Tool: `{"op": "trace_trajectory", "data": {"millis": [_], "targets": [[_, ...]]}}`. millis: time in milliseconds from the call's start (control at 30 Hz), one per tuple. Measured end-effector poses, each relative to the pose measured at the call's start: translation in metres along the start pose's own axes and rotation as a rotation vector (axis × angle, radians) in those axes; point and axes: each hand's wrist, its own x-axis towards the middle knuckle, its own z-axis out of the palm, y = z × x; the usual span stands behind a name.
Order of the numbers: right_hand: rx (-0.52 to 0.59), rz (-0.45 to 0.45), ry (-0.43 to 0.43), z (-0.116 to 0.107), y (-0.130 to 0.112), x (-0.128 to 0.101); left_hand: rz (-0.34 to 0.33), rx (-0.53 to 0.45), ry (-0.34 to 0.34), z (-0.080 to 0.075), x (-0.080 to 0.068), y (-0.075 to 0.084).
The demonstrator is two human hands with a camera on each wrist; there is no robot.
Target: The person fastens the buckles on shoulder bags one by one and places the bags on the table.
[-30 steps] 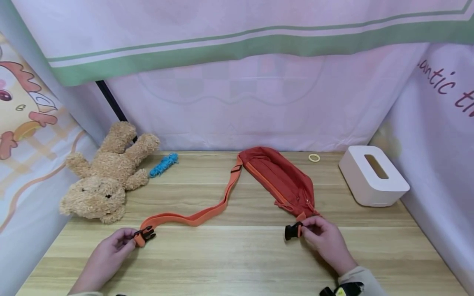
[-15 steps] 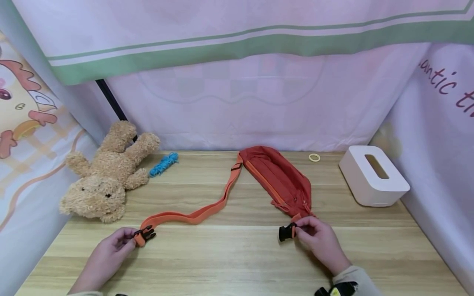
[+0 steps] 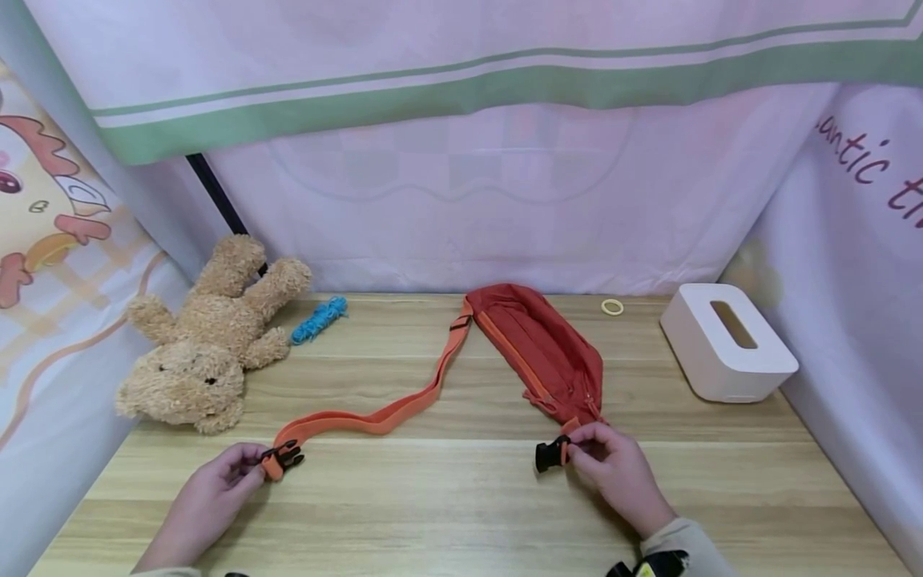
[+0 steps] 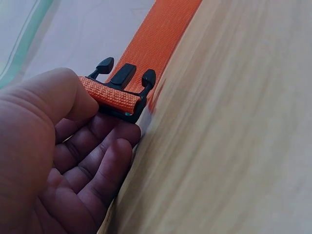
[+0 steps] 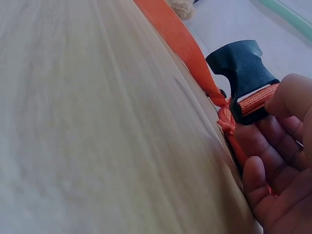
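Note:
A red waist bag [image 3: 542, 349] lies at the back middle of the table, its orange strap [image 3: 389, 418] running left in a loose curve. At the strap's left end my left hand [image 3: 216, 490] pinches the black prong half of a buckle [image 3: 288, 455] between thumb and fingers. In the left wrist view its prongs [image 4: 123, 76] point up, away from the hand. My right hand [image 3: 616, 473] pinches the webbing at the black socket half of the buckle [image 3: 551, 454], close to the bag's near end. The socket's opening [image 5: 235, 51] faces away from the fingers. The two halves are well apart.
A tan teddy bear [image 3: 216, 336] lies at the left, with a blue bundle of cord [image 3: 319, 320] beside it. A small pale ring [image 3: 612, 308] and a white tissue box [image 3: 728, 344] are at the back right. Curtains [image 3: 461, 208] enclose the wooden table [image 3: 433, 513].
My right hand has moved a little left with the socket half, and the bag's near end has shifted left with it. My left hand has stayed in place.

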Motion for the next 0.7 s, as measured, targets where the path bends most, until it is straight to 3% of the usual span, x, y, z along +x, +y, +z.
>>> {"op": "trace_trajectory", "data": {"millis": [700], "targets": [[0.03,0.009,-0.03,0.0105,-0.006,-0.0011,-0.022,-0.012,-0.012,-0.0002,0.0002,0.002]]}}
